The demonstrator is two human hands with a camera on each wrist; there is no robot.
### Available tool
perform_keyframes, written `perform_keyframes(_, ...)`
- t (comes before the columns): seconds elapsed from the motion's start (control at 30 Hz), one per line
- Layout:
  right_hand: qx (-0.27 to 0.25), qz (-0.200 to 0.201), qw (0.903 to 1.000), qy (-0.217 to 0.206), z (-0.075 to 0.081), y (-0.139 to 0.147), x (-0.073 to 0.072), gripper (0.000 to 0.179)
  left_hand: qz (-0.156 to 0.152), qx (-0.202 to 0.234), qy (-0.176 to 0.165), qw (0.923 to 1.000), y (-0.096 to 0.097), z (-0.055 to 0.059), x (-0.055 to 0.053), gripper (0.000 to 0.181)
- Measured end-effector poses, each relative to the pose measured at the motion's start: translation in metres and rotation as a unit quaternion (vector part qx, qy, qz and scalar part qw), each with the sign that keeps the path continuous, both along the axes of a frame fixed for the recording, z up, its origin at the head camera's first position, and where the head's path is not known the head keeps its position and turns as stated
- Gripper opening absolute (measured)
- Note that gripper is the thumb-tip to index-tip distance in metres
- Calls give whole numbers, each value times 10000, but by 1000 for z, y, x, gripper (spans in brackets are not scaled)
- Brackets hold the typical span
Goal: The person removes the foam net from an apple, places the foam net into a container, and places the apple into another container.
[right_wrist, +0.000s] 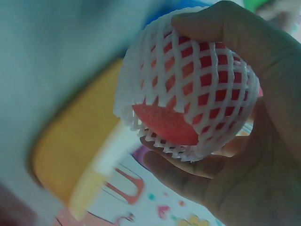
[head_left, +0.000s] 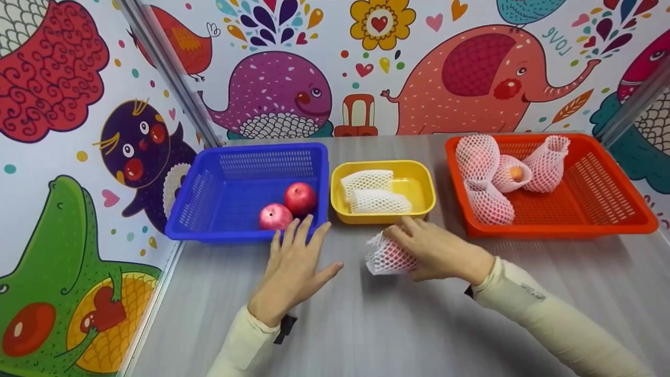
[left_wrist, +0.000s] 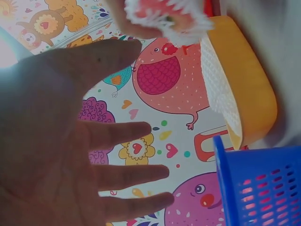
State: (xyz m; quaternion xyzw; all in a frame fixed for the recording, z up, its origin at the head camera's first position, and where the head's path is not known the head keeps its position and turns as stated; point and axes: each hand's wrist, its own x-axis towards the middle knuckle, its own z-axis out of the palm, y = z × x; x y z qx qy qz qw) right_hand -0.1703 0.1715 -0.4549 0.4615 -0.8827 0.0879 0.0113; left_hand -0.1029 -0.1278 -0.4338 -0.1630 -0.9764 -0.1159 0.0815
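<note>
My right hand (head_left: 437, 248) grips a red apple (right_wrist: 164, 125) dressed in a white foam net sleeve (right_wrist: 193, 80), held in front of the yellow tray. In the right wrist view the thumb lies over the top of the net and the fingers curl beneath; red skin shows at the sleeve's open end. My left hand (head_left: 293, 262) holds nothing, its fingers spread near the front rim of the blue basket (head_left: 204, 235). Two bare red apples (head_left: 300, 198) sit in that basket's front right corner. Two white foam nets (head_left: 379, 201) lie in the yellow tray (head_left: 426, 191).
At the right stands a red basket (head_left: 591, 230) with several net-wrapped fruits (head_left: 544, 165) along its left side. All three containers rest on a grey table (head_left: 345, 330), against a wall (head_left: 366, 78) printed with cartoon animals. Another printed panel (head_left: 120, 230) borders the left.
</note>
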Motion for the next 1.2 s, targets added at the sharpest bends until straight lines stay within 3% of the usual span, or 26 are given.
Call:
perform_keyframes(0.13,143,173,9997,87,-24,-4,3,91,-17,53,-134,9999,2,-2,-1,77)
perform_keyframes(0.27,263,197,9993,188,-37,-6,4,88,-27,80,-229,9997,3,-5,-3,76)
perform_keyframes(0.4,288,149,9995,4,-42,-7,4,92,-4,112,-257,9996,1,-8,-3,76)
perform_keyframes(0.63,-281,312,9978,-520,-46,-5,6,110,58,230,-334,9992,-2,-11,-2,75)
perform_keyframes(0.87,-608,23,9943,-872,-55,-3,8,113,29,273,-393,9988,-2,-15,-2,72)
perform_keyframes(1.0,-759,23,9946,-710,-59,-3,8,107,-44,272,-386,9989,-2,-17,-2,68)
perform_keyframes(1.2,-499,-223,9985,50,-58,-6,8,95,-72,211,-365,9991,-1,-17,-1,65)
